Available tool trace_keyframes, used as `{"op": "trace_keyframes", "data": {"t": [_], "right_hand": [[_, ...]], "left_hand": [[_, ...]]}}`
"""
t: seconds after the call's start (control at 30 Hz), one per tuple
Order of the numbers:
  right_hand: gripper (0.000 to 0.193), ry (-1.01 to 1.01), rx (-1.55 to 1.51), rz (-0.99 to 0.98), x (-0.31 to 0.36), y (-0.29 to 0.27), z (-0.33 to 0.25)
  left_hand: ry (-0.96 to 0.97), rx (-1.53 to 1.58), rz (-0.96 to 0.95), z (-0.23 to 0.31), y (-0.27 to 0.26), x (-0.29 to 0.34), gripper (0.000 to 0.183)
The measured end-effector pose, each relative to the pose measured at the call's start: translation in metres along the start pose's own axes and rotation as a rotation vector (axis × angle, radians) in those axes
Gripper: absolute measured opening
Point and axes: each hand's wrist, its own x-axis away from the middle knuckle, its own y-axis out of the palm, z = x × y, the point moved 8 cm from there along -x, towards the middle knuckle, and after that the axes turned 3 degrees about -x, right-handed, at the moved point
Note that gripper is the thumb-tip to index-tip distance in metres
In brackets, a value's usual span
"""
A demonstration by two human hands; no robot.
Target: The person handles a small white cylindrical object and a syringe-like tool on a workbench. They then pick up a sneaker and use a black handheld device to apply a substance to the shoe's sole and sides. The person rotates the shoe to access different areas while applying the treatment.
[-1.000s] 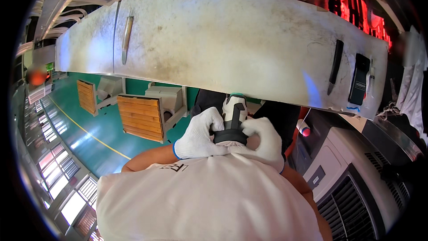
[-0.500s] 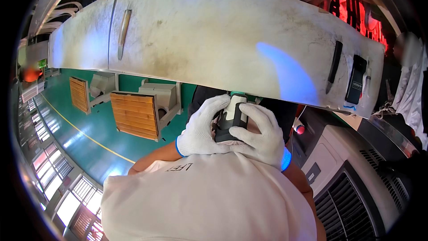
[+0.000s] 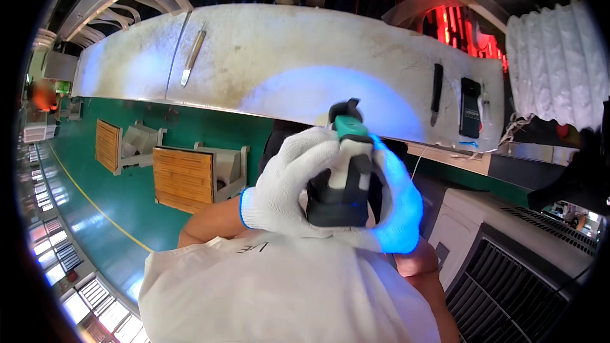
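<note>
Close to my chest, my left hand [image 3: 286, 181] and my right hand [image 3: 397, 200], both in white knitted gloves, close around a chunky handheld device [image 3: 340, 184]. Its body is black and cream, with a green collar and a small black piece at the top; I cannot make out its exact kind. The left fingers wrap its left side near the collar. My right hand grips the opposite side, its glove lit bright blue, with the fingers partly hidden behind the device.
Beyond my hands runs a long, stained white worktable [image 3: 254, 44]. A pale-handled knife [image 3: 194, 57] lies at its left, a black-handled knife [image 3: 436, 92] and a black phone-like device [image 3: 470, 108] at its right. Wood-topped stools [image 3: 184, 178] stand left; a grey vented machine [image 3: 502, 248] stands right.
The device has come up larger in view and turned, showing its green collar and black top. Blue light has spread over the table edge and right glove. My view has tilted upward.
</note>
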Motion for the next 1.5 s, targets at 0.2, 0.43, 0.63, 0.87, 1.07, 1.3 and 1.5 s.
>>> {"op": "trace_keyframes", "data": {"t": [0.2, 0.43, 0.63, 0.87, 1.07, 1.3, 1.5], "right_hand": [[0.117, -0.132, 0.064, -0.069, -0.029, -0.016, 0.008], [0.109, -0.081, -0.128, 0.019, -0.015, 0.005, 0.024], [0.091, -0.111, -0.218, 0.005, -0.025, 0.020, 0.036], [0.082, -0.114, 1.199, 0.849, -0.067, -0.189, 0.109], [0.075, 0.091, 1.334, 0.628, -0.090, -0.229, 0.191], [0.029, 0.221, -0.557, 0.241, -0.122, -0.054, 0.110], [0.038, -0.010, -1.203, 0.146, -0.158, 0.036, 0.058]], "left_hand": [[0.062, -0.178, 0.056, -0.005, 0.007, -0.032, 0.105], [-0.064, -0.348, 0.088, 0.011, 0.004, -0.011, 0.099], [-0.127, -0.465, -0.024, 0.010, -0.027, -0.010, 0.093], [-0.435, -0.551, -0.172, -0.008, -0.065, 0.005, 0.122], [-0.576, -0.416, -0.222, -0.030, -0.071, 0.014, 0.122], [-0.612, -0.489, -0.273, -0.032, -0.067, 0.000, 0.120], [-0.530, -0.585, -0.271, -0.021, -0.056, -0.016, 0.118]]}}
